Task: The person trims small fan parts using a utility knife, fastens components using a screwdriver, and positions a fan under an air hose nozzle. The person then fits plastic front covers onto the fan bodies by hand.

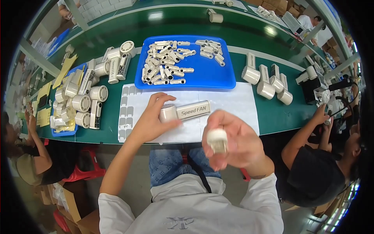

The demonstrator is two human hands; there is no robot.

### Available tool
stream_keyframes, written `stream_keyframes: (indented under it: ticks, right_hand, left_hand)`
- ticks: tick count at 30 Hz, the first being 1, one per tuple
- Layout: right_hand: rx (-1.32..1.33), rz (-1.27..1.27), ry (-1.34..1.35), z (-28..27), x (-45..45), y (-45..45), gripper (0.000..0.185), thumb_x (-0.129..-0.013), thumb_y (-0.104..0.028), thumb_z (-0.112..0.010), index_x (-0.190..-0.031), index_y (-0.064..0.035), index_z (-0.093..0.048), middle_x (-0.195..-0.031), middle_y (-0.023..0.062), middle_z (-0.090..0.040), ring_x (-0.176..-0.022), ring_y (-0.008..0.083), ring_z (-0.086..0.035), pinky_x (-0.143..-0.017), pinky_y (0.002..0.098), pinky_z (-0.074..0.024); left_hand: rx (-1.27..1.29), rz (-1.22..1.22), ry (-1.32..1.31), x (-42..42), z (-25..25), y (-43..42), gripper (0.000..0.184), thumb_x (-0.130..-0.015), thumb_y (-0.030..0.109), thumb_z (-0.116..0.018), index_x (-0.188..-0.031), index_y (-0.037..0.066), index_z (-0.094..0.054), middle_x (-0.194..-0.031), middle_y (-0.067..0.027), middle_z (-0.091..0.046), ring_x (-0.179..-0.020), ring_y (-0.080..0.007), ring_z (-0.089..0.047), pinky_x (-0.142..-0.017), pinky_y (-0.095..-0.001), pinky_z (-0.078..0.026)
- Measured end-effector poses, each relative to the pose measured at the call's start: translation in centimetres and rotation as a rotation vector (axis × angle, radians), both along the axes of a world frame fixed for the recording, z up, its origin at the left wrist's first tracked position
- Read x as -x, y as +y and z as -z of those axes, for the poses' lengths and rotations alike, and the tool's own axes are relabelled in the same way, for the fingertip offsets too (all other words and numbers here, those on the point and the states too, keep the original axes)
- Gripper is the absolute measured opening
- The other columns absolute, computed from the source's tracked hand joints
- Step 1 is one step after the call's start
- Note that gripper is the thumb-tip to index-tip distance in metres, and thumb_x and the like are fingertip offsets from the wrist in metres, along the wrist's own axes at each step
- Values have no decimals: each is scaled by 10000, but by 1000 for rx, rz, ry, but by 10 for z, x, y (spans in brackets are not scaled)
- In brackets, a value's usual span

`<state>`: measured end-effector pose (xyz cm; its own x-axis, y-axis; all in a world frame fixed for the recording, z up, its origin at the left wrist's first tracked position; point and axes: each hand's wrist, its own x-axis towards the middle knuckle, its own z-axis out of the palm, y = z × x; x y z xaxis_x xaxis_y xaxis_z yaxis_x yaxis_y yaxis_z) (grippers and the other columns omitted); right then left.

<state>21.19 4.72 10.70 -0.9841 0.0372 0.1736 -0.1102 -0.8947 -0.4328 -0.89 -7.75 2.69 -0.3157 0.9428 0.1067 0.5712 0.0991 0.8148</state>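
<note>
A white handheld fan (193,110) marked "Speed FAN" lies on the white sheet in front of me. My left hand (152,119) is around its round head, with the thumb on the near side and the fingers on the far side. Raised close to the camera, my right hand (237,142) pinches a small white plastic part (217,140). That part is seen nearly end-on and is blurred, so its exact kind is unclear. Beyond the sheet stands a blue tray (212,78) with many small white parts (167,58), some with dark ends.
Several fans (80,101) are piled in a blue tray at left, and more lie behind it. Further fans (267,89) rest at right. Grey stickers (124,111) line the white sheet's (237,101) left edge. Co-workers (311,167) sit on both sides.
</note>
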Motion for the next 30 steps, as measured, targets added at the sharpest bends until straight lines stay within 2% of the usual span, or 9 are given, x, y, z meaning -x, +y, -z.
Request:
stream_keyframes:
  ticks: [3, 5, 7, 9, 16, 19, 24, 26, 30]
  right_hand:
    - [-103, -125, -41, -25, -18, -11, 380, -935, 1, -604, -1295, 54, -492, -1139, 243, -639, -965, 273, -693, -804, 363, -580]
    - [-118, -246, 51, -26, -25, -19, 391, -928, 48, -593, -1301, 93, -484, -1158, 243, -634, -1017, 276, -687, -853, 368, -572]
    - [-96, -328, 160, -23, -27, -19, 385, -922, 80, -584, -1292, 115, -483, -1169, 244, -631, -1041, 277, -683, -882, 371, -566]
    - [78, -342, 117, -14, -29, -16, 378, -909, 116, -577, -1277, 116, -491, -1174, 248, -629, -1041, 286, -682, -901, 379, -560]
    - [6, -57, -45, 24, -21, 0, 349, -949, -112, -596, -1231, 82, -529, -1099, 238, -644, -804, 268, -709, -727, 372, -594]
    - [53, -17, -27, 27, -17, -1, 343, -950, -119, -587, -1229, 74, -532, -1075, 218, -638, -768, 249, -697, -701, 364, -590]
    - [-90, 57, -38, 25, -14, 5, 315, -902, -29, -630, -1204, 51, -591, -1087, 178, -613, -735, 208, -664, -674, 334, -565]
    - [-1364, 877, -14, 25, -5, 7, 298, -835, 35, -693, -1133, 23, -675, -1018, 130, -613, -753, 174, -636, -654, 300, -528]
    - [-1735, 1107, -128, 29, 7, 7, 345, -751, 77, -725, -1088, 10, -720, -986, 114, -590, -793, 169, -613, -687, 267, -505]
  left_hand:
    - [43, 83, 50, -1, -10, -3, 875, -639, 226, -904, -1327, 65, -389, -1359, -224, -373, -1218, -389, -504, -1013, -412, -445]
    - [87, 55, 58, -2, -3, -1, 960, -591, 215, -930, -1316, 51, -322, -1263, -219, -466, -1170, -370, -542, -1000, -409, -459]
    - [182, -107, -117, -5, -2, 1, 878, -607, 235, -923, -1273, 28, -390, -1131, -191, -558, -1107, -343, -591, -974, -403, -482]
    - [110, -101, -10, -1, 3, 0, 844, -621, 265, -918, -1259, 26, -420, -1094, -177, -585, -1057, -330, -611, -945, -396, -494]
    - [106, -106, -83, 3, -6, 0, 604, -766, 322, -827, -1224, 7, -591, -1142, -107, -626, -941, -213, -622, -833, -321, -473]
    - [193, -80, -69, 12, -14, 8, 615, -801, 408, -789, -1201, -35, -637, -1154, -159, -621, -1031, -289, -637, -895, -368, -503]
    - [-104, -54, 28, 11, -3, 16, 441, -878, 301, -714, -1191, -5, -656, -1189, -155, -619, -1049, -318, -621, -932, -358, -479]
    - [-126, 3, 9, 6, -7, 22, 317, -911, 166, -667, -1199, 35, -658, -1225, -125, -617, -1116, -260, -590, -929, -338, -465]
    - [-208, 82, 201, 2, -1, 33, 407, -774, 149, -791, -1157, 76, -677, -1223, -90, -611, -1169, -289, -551, -951, -385, -464]
